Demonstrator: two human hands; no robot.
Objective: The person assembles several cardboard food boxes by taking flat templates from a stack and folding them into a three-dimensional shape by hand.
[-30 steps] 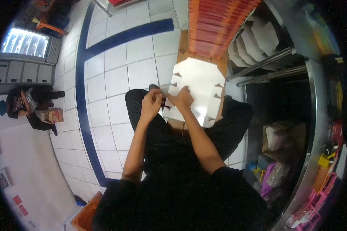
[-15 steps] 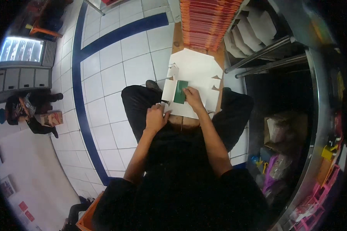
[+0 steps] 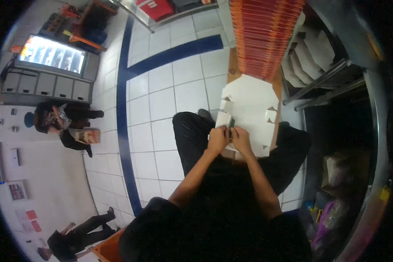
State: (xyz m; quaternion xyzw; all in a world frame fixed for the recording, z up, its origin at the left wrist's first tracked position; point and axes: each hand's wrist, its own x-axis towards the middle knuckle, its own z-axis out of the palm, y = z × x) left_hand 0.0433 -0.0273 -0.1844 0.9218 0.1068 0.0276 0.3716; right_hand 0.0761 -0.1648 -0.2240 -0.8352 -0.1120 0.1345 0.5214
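A flat white cardboard box blank [image 3: 251, 109] with notched flaps lies across my lap. My left hand [image 3: 217, 139] and my right hand [image 3: 241, 139] sit close together at its near left edge. Both pinch a folded white flap, and a small dark green piece [image 3: 232, 123] shows just above my fingers. My forearms come up from the lower middle of the view. My dark trousers [image 3: 192, 135] show on both sides of the blank.
A long stack of orange flat boxes [image 3: 262, 35] runs away ahead. Metal shelves [image 3: 323, 74] with white folded boxes stand at right. White floor tiles with a blue stripe [image 3: 122, 113] lie at left. Two other people [image 3: 70, 126] are far left.
My left hand has risen from my lap to the blank's near left edge beside my right hand. The green piece, earlier open on the blank, is now mostly hidden by my fingers.
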